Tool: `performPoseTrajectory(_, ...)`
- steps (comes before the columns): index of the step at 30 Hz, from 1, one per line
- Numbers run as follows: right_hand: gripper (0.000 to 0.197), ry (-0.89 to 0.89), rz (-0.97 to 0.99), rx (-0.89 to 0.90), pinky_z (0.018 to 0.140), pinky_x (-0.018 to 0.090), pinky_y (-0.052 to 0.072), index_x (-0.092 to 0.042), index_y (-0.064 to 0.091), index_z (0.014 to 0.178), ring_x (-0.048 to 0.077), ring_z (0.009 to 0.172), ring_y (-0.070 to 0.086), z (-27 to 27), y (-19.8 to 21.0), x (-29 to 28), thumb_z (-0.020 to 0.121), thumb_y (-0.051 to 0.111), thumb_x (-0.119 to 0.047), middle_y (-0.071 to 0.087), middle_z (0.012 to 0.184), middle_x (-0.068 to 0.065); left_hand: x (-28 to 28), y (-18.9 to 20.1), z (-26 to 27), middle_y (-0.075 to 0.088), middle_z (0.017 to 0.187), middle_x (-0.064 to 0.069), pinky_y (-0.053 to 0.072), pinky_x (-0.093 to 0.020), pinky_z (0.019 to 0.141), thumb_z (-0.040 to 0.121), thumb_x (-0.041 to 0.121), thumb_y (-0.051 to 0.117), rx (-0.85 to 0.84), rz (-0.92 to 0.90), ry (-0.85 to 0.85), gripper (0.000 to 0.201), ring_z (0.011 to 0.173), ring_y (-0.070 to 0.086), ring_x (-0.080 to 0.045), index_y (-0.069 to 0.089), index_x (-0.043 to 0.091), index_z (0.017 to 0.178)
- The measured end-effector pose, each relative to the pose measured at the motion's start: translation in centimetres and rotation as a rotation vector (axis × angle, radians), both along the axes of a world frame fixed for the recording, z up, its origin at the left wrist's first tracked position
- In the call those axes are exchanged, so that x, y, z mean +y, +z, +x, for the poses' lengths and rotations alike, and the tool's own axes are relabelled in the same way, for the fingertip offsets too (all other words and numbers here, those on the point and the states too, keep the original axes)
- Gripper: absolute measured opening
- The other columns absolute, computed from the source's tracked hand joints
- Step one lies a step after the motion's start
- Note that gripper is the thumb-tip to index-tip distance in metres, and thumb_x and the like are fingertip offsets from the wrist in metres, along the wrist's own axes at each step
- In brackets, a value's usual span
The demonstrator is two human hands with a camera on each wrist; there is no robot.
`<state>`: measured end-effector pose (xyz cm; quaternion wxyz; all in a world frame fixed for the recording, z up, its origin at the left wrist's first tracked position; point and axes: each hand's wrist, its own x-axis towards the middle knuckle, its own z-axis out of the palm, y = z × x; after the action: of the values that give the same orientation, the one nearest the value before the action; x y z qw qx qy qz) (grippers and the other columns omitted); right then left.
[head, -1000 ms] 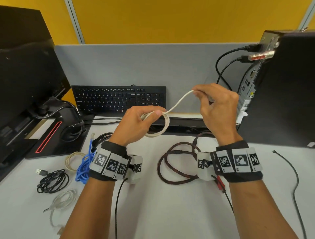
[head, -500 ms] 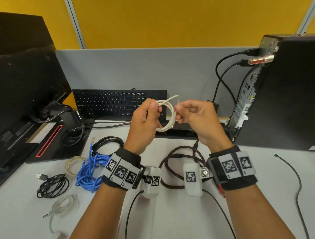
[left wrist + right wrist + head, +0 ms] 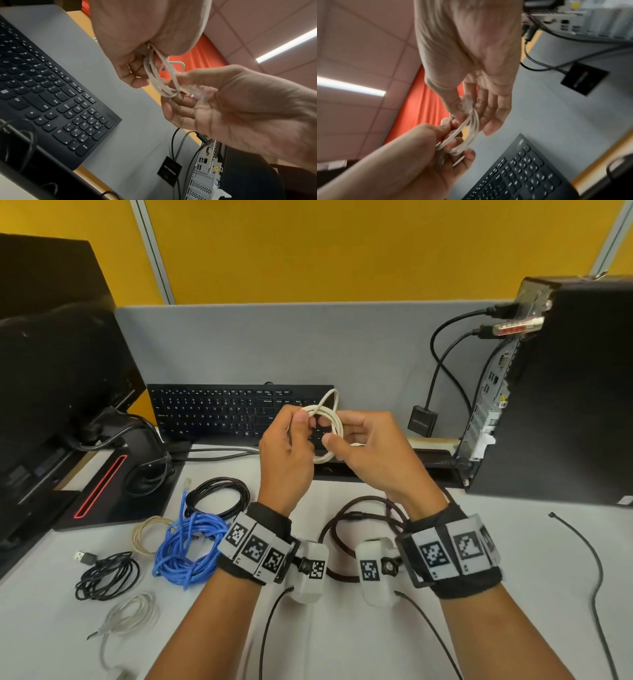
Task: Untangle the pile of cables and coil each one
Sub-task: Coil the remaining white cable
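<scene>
A white cable [image 3: 331, 419] is wound into a small coil, held in the air in front of the keyboard. My left hand [image 3: 298, 422] pinches the coil's left side between thumb and fingers. My right hand [image 3: 337, 440] holds the coil's right side, with the cable's clear plug [image 3: 195, 93] against its fingers. The wrist views show the same white cable [image 3: 471, 129] looped between both hands. On the desk lie a blue cable bundle [image 3: 185, 549], a black coil [image 3: 219, 494], a beige coil [image 3: 149, 534], a black USB coil [image 3: 106, 573], a pale grey coil [image 3: 133, 613] and a dark braided cable [image 3: 356, 520].
A black keyboard [image 3: 222, 412] leans against the grey partition behind the hands. A monitor [image 3: 51, 371] and its base [image 3: 113, 484] fill the left. A PC tower [image 3: 565, 392] stands at the right with a small black adapter [image 3: 422, 419] hanging beside it. A loose black cable [image 3: 591, 563] lies at the right.
The right hand brought the stretched cable end from the upper right in to the left hand. The white cable went from one loop with a long tail to a closed coil held by both hands.
</scene>
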<state>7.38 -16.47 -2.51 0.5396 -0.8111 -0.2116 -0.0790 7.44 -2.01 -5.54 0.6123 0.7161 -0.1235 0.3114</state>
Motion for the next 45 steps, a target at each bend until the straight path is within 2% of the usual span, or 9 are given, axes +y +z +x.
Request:
performPoseTrajectory(8,0.011,-0.125,-0.178,-0.179,0.068,0.002,0.047,-0.024,0.081,0.101,-0.015,0.075,0.063,0.4,0.4,-0.9,0.093,0.073,-0.023,0.066,0.075,-0.028,3.0,0.9,0.9,0.048,0.065,0.004,0.042,-0.020,0.053,0.108,0.018,0.036,0.149,-0.316,0.076,0.035,0.053,0.043,-0.006,0.054,0.015,0.079)
performPoseTrajectory(13,0.012,-0.380,-0.228,-0.517,0.080,0.043,0.052,-0.019,0.080,0.102,0.021,0.082,0.063,1.1,0.8,-3.3,0.095,0.070,-0.021,0.073,0.087,0.000,4.3,1.2,0.4,0.070,0.079,-0.002,0.059,-0.035,0.078,0.106,0.017,0.043,0.292,0.045,-0.148,0.031,0.077,0.069,-0.022,0.068,0.013,0.088)
performPoseTrajectory(18,0.012,-0.318,-0.376,-0.655,0.079,0.047,0.045,-0.012,0.079,0.103,0.029,0.091,0.057,1.0,0.9,-3.4,0.093,0.071,-0.012,0.067,0.090,0.007,3.7,0.9,0.0,0.075,0.102,-0.002,0.055,-0.047,0.095,0.097,0.011,0.061,0.464,0.417,-0.220,0.015,0.099,0.070,-0.020,0.069,0.016,0.108)
performPoseTrajectory(20,0.013,-0.268,-0.419,-0.684,0.078,0.049,0.047,-0.011,0.080,0.102,0.031,0.091,0.056,0.9,1.1,-3.2,0.092,0.073,-0.008,0.066,0.091,0.009,3.1,0.9,-0.1,0.072,0.103,0.003,0.055,-0.045,0.095,0.090,0.008,0.070,0.437,0.481,-0.172,0.035,0.099,0.068,-0.016,0.059,0.019,0.122)
performPoseTrajectory(23,0.014,-0.242,-0.448,-0.708,0.075,0.049,0.049,-0.011,0.080,0.101,0.033,0.091,0.057,0.8,1.3,-3.1,0.089,0.075,-0.005,0.065,0.092,0.011,2.7,1.4,-0.5,0.069,0.095,0.010,0.056,-0.036,0.087,0.084,0.016,0.078,0.265,0.554,-0.112,0.061,0.086,0.066,-0.012,0.048,0.028,0.136)
performPoseTrajectory(26,0.015,-0.249,-0.475,-0.725,0.075,0.050,0.050,-0.011,0.080,0.099,0.034,0.093,0.057,0.7,1.2,-3.1,0.088,0.075,-0.002,0.065,0.094,0.012,2.4,1.9,-0.8,0.069,0.090,0.013,0.053,-0.019,0.077,0.087,0.030,0.076,0.124,0.589,-0.104,0.046,0.083,0.065,-0.007,0.058,0.029,0.129)
performPoseTrajectory(29,0.014,-0.285,-0.461,-0.786,0.078,0.046,0.044,-0.014,0.080,0.098,0.033,0.096,0.057,0.6,1.2,-3.1,0.088,0.076,-0.006,0.065,0.098,0.012,2.1,2.1,-1.0,0.071,0.083,0.007,0.052,-0.028,0.073,0.096,0.025,0.065,-0.022,0.617,-0.058,0.018,0.077,0.065,-0.013,0.071,0.022,0.113)
performPoseTrajectory(35,0.012,-0.513,-0.387,-0.802,0.082,0.039,0.032,-0.026,0.080,0.100,0.033,0.104,0.053,0.5,0.7,-2.6,0.089,0.077,-0.024,0.062,0.113,0.012,1.5,2.1,-1.1,0.064,0.063,0.003,0.050,-0.039,0.060,0.100,0.023,0.060,-0.096,0.496,-0.038,0.019,0.059,0.060,-0.017,0.076,0.016,0.092)
performPoseTrajectory(45,0.029,-0.054,-0.145,-0.272,0.079,0.013,0.048,-0.021,0.069,0.125,0.001,0.093,0.059,0.7,-0.1,-1.8,0.104,0.053,-0.033,0.061,0.103,-0.004,-0.1,1.9,-1.1,0.061,0.063,0.000,0.050,-0.042,0.045,0.101,0.015,0.059,-0.134,0.155,0.098,0.021,0.052,0.056,-0.025,0.076,0.010,0.090)
